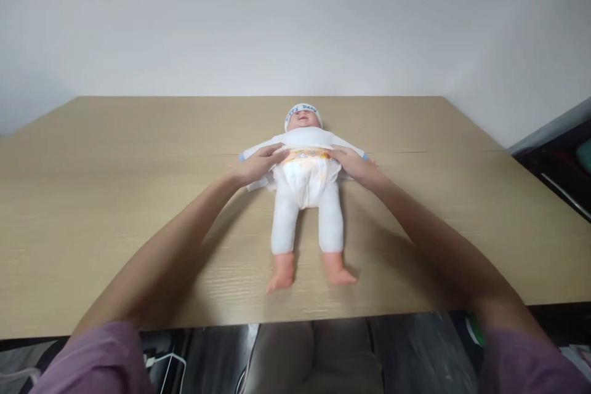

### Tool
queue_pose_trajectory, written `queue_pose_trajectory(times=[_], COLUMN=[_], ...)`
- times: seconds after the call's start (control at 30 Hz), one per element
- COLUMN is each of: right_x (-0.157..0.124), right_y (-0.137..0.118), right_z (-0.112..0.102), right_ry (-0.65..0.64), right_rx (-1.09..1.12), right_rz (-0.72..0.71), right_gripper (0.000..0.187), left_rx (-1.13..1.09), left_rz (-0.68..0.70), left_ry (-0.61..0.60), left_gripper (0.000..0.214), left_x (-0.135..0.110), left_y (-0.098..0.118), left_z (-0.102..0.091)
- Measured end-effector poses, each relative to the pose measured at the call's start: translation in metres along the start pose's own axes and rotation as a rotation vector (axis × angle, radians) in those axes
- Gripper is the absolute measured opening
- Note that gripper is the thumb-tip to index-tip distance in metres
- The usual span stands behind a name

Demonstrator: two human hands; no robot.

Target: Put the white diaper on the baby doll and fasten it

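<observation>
A baby doll lies on its back in the middle of the wooden table, head toward the wall, bare feet toward me. It wears a white cap, white clothes and a diaper with a yellow-patterned waistband. My left hand rests on the doll's left side at the waist, fingers extended along the diaper's top edge. My right hand mirrors it on the other side, fingers pressed on the waistband. Both arms stretch forward across the table.
A white wall stands behind the table. Dark furniture sits at the right edge. Below the table's near edge I see my lap and a white cable on the floor.
</observation>
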State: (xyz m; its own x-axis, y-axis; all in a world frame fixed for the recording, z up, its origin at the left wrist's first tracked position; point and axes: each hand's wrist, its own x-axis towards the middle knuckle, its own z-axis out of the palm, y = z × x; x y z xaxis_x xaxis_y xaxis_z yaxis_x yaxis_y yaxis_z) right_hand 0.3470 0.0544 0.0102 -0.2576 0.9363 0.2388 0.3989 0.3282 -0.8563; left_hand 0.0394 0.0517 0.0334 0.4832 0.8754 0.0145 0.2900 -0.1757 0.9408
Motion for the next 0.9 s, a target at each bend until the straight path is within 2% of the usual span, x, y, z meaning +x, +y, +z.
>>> queue_pose_trajectory(times=[0.1, 0.2, 0.3, 0.4, 0.5, 0.57, 0.63, 0.73, 0.9], right_x=[-0.027, -0.040, -0.055, -0.080, -0.101, -0.107, -0.108, -0.104, -0.100], right_y=[-0.011, -0.014, -0.008, 0.005, 0.016, 0.022, 0.025, 0.027, 0.025], right_z=[-0.005, -0.010, -0.017, -0.023, -0.025, -0.024, -0.022, -0.019, -0.019], right_ry=[0.000, 0.109, 0.245, 0.307, 0.334, 0.324, 0.297, 0.268, 0.255], right_rx=[0.042, 0.029, -0.109, -0.290, -0.460, -0.540, -0.588, -0.593, -0.482], right_rz=[0.092, 0.118, 0.158, 0.103, 0.027, 0.014, 0.015, 0.062, 0.212], right_gripper=[0.048, 0.060, 0.065, 0.057, 0.045, 0.037, 0.029, 0.023, 0.032], left_rx=[-0.013, 0.046, 0.183, 0.380, 0.624, 0.769, 0.870, 0.937, 0.944], left_rz=[-0.044, -0.023, 0.108, 0.285, 0.432, 0.444, 0.400, 0.356, 0.363], left_ry=[-0.022, 0.088, 0.243, 0.320, 0.227, 0.147, 0.095, 0.087, 0.118], left_gripper=[0.050, 0.041, 0.035, 0.039, 0.034, 0.032, 0.033, 0.037, 0.044], left_x=[-0.020, -0.020, -0.015, -0.014, -0.011, -0.005, 0.001, 0.009, 0.010], left_y=[0.008, 0.019, 0.037, 0.058, 0.075, 0.079, 0.078, 0.072, 0.065], left_z=[-0.001, -0.005, 0.000, 0.023, 0.059, 0.082, 0.098, 0.109, 0.107])
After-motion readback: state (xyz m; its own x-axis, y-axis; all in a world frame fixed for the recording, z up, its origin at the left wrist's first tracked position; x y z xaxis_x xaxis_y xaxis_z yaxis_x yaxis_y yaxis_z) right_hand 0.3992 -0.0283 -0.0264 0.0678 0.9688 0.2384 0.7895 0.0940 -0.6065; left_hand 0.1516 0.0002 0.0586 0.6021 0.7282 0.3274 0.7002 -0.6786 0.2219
